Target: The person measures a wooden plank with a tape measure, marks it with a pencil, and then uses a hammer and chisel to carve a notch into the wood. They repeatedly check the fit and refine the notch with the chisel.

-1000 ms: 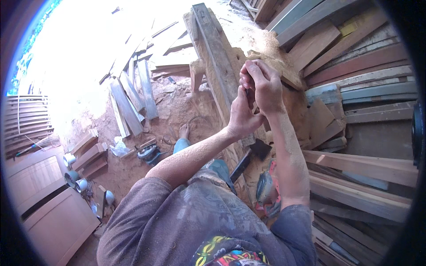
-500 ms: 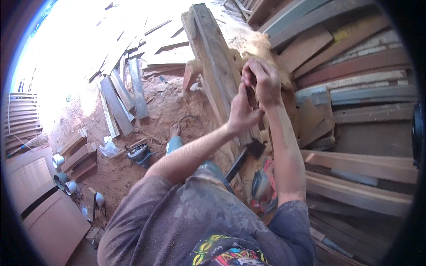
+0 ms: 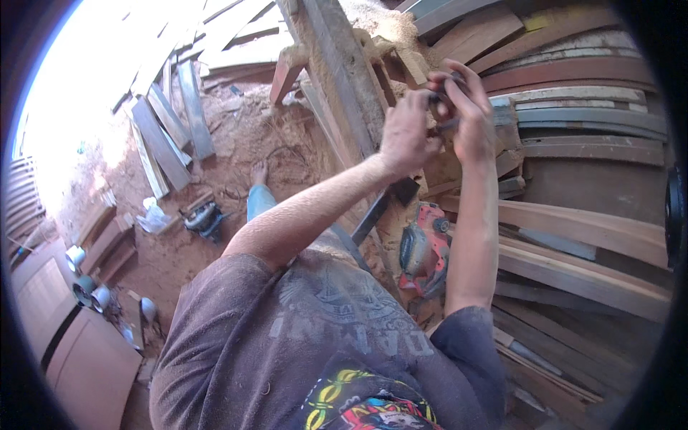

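While we hold the small dark item (image 3: pixel 446 125) just right of the wooden beam (image 3: pixel 344 64), our right hand (image 3: pixel 471 122) curls its fingers around it; our left hand (image 3: pixel 410 135) bends close beside it, but blur prevents us from telling whether it grips. For control, we should apply firm, even pressure and avoid twisting sharply. Loose boards (image 3: pixel 154 136) lie on the earthen floor (image 3: pixel 233 154) left of the beam, stacked timber (image 3: pixel 573 79) lies farther right, and a red-and-grey power tool (image 3: pixel 424 251) rests on its near right.
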`<action>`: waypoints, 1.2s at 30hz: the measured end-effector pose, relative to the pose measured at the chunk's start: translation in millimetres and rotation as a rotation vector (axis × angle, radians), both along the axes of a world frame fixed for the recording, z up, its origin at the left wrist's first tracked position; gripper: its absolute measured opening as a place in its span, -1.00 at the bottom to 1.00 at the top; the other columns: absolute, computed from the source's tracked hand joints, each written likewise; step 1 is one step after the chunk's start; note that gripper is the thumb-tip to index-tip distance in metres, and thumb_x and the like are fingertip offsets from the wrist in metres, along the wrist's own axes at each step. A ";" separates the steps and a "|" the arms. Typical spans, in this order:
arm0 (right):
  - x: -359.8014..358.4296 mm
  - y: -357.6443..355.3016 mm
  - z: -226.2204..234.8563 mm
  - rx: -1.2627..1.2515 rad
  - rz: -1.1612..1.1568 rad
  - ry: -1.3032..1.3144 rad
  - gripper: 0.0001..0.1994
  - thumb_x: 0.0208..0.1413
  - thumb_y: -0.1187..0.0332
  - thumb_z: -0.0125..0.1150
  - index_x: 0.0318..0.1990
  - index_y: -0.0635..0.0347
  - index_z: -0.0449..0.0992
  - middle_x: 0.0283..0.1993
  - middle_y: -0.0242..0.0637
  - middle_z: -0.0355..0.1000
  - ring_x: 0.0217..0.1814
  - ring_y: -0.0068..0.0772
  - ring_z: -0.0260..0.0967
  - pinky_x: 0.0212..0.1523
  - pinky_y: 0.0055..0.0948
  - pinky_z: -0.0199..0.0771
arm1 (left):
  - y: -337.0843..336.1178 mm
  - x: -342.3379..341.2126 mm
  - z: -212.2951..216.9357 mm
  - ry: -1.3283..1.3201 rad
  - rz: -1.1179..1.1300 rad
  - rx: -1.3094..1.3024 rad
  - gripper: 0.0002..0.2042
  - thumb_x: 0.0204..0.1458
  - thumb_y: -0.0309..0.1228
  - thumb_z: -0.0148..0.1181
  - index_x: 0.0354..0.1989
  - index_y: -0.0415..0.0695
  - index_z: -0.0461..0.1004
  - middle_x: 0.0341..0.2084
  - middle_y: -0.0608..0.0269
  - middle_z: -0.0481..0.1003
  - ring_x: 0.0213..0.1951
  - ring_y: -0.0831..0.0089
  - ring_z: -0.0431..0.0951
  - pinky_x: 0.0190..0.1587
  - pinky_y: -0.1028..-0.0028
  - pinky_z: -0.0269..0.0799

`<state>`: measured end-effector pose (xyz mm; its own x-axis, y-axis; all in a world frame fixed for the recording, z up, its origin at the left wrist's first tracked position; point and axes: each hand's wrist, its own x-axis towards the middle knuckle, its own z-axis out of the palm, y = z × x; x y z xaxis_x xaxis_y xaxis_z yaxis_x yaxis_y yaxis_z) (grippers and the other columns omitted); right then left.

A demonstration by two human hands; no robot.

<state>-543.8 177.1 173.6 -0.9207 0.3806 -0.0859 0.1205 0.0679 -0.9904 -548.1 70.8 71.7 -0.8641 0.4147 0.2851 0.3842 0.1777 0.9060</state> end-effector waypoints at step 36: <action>-128.4 -58.8 -30.2 0.144 0.244 -0.277 -0.51 0.39 0.11 0.23 -0.60 0.15 0.41 -0.65 -0.49 0.27 -0.58 -0.62 0.14 -0.51 -0.38 0.17 | -15.0 -39.5 -30.6 -0.527 0.219 0.400 -0.53 0.13 -0.48 0.34 0.18 -0.37 0.38 -0.22 0.02 0.64 -0.18 0.55 0.59 -0.10 0.46 0.52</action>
<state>-672.2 118.3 143.4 -0.9352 0.1793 -0.3054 0.3447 0.2630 -0.9011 -587.5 55.8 41.1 -0.9811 0.1652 -0.1012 -0.1317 -0.1856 0.9738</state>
